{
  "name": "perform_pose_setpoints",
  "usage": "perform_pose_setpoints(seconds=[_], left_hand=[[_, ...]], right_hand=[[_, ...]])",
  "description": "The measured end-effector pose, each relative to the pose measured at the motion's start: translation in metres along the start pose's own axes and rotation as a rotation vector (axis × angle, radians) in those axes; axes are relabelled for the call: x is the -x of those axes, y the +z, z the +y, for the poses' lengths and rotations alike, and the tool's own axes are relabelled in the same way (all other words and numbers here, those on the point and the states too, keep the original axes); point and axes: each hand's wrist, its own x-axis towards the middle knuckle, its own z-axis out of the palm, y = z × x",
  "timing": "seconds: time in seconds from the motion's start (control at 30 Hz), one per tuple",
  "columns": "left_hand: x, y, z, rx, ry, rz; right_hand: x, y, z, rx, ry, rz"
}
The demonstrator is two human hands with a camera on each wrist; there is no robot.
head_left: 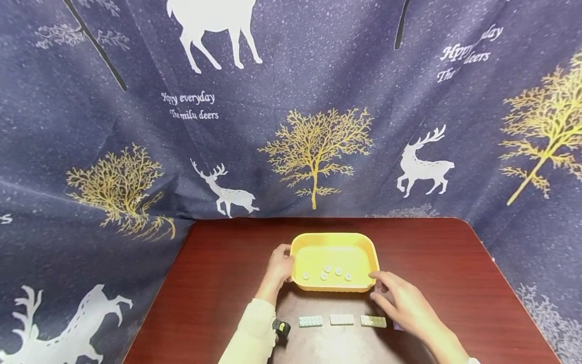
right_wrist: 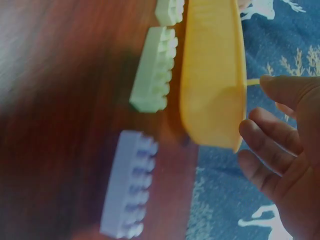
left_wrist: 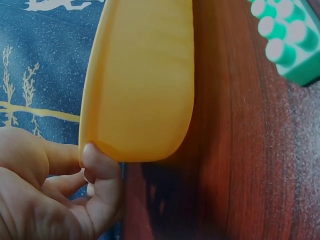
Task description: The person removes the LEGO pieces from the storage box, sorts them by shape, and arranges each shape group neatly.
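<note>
A yellow plastic basin (head_left: 334, 242) stands on the table, with several small white rings (head_left: 338, 272) on its floor. My left hand (head_left: 280, 265) pinches the left end of its rim between thumb and fingers, seen close up in the left wrist view. At the basin's right end is my right hand (head_left: 402, 301), its fingers loosely spread; in the right wrist view the fingertips (right_wrist: 250, 131) are right by the rim, and I cannot tell whether they touch. A purple toy brick (right_wrist: 127, 185) lies below that hand, mostly hidden in the head view.
In front of the basin, a row of studded toy bricks holds a pale blue-green brick (head_left: 310, 321), a whitish brick (head_left: 342, 319) and a yellow-green brick (head_left: 373, 321). The red-brown table (head_left: 218, 283) meets a blue curtain (head_left: 236, 136) printed with deer and trees.
</note>
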Motion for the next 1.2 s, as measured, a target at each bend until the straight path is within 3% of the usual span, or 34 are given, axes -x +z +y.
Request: perform_pose_setpoints(seconds=[0.67, 0.93, 1.2], left_hand=[[-0.003, 0.002, -0.002, -0.016, -0.001, 0.011], [-0.001, 0.002, -0.002, -0.015, 0.0, 0.011], [-0.001, 0.003, -0.001, -0.009, -0.017, 0.026]], right_hand=[[-0.054, 0.033, -0.021, -0.019, -0.045, -0.085], [-0.066, 0.047, -0.018, 0.006, -0.033, -0.161], [-0.076, 0.063, -0.009, -0.005, -0.021, -0.186]])
